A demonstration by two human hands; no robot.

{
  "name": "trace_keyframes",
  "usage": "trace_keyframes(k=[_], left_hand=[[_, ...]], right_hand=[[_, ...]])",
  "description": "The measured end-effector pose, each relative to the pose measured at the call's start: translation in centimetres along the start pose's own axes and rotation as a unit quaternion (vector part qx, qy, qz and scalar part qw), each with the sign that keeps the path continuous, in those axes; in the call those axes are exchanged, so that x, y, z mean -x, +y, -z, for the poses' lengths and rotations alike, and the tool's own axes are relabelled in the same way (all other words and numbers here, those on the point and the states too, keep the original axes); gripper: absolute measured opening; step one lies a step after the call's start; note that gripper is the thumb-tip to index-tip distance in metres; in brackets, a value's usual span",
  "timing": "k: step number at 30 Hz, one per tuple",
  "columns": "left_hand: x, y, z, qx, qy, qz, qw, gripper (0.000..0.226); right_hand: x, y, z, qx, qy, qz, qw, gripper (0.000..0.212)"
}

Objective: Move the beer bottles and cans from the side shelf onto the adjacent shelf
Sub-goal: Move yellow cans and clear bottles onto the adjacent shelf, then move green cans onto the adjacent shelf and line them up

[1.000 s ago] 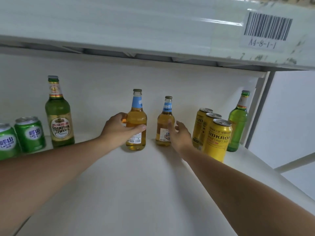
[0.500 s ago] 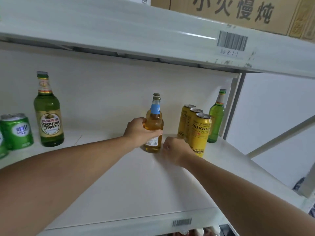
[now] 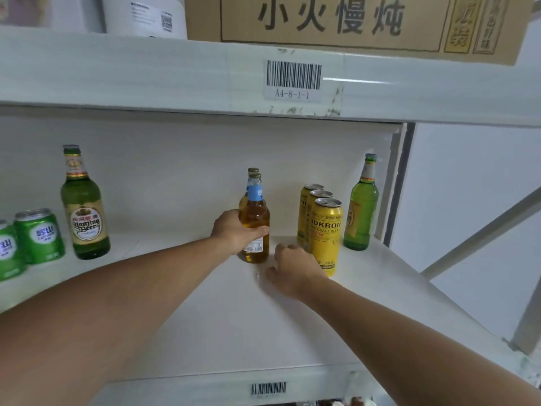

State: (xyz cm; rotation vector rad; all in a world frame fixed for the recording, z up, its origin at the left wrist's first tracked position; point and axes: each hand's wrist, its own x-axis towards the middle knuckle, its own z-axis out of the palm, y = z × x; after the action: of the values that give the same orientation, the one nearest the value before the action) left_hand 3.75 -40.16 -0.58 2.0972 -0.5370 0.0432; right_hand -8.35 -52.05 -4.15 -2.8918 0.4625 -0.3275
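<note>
Two amber bottles with blue neck labels stood upright near the middle of the white shelf (image 3: 292, 332), one directly behind the other, so I could make out only the cap and shoulder of the rear amber bottle (image 3: 252, 170). My left hand (image 3: 234, 231) was wrapped around the body of the front amber bottle (image 3: 255, 221), thumb and fingers curled over its lower label, its base on or just above the shelf; I could not tell which. My right hand (image 3: 291, 266) sat low on the shelf just beside that bottle, fingers loosely bent and gripping nothing, its knuckles near the closest yellow can. Three yellow cans (image 3: 326, 232) stood in a tight row running back toward the wall, touching one another. A slim green bottle (image 3: 361, 209) stood upright just right of them, by the shelf's end post. Well apart on the left stood a large green bottle (image 3: 85, 212) with an oval label, and beside it two green cans (image 3: 39, 237) at the frame's edge. Overhead, the upper shelf (image 3: 117, 71) carried a barcode sticker (image 3: 293, 77) reading A4-8-1-1, with a cardboard box (image 3: 351, 22) resting on top.
</note>
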Motion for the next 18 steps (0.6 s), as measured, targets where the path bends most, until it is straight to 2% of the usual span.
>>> trace_keyframes(k=[2,5,6,8,12,15,18], left_hand=[[0.3,-0.2,0.2,0.002,-0.008,0.014,1.0,0.061],[1.5,-0.5,1.5,-0.031,-0.017,0.036,0.999,0.109],[1.8,-0.8,2.1,-0.049,-0.018,0.033,0.998,0.11],[2.8,-1.7,3.8,-0.12,-0.023,0.009,0.993,0.098],[6.6,-3.7,8.5,-0.272,-0.04,-0.026,0.961,0.08],[9.7,-5.1,11.9,-0.355,-0.056,-0.017,0.933,0.078],[13.0,-6.3,15.1,-0.388,-0.054,0.002,0.92,0.079]], right_hand=[[0.2,0.3,0.1,-0.001,0.001,0.006,1.0,0.044],[0.5,0.6,0.1,-0.009,0.001,0.02,1.0,0.042],[0.5,0.5,0.2,-0.016,0.001,0.022,1.0,0.042],[0.6,0.4,0.4,-0.031,-0.005,0.019,0.999,0.041],[1.0,-0.2,0.7,-0.045,-0.027,0.033,0.998,0.041],[1.8,-1.1,1.4,-0.045,-0.031,0.04,0.998,0.044],[3.5,-2.6,2.1,-0.041,-0.019,0.049,0.998,0.048]])
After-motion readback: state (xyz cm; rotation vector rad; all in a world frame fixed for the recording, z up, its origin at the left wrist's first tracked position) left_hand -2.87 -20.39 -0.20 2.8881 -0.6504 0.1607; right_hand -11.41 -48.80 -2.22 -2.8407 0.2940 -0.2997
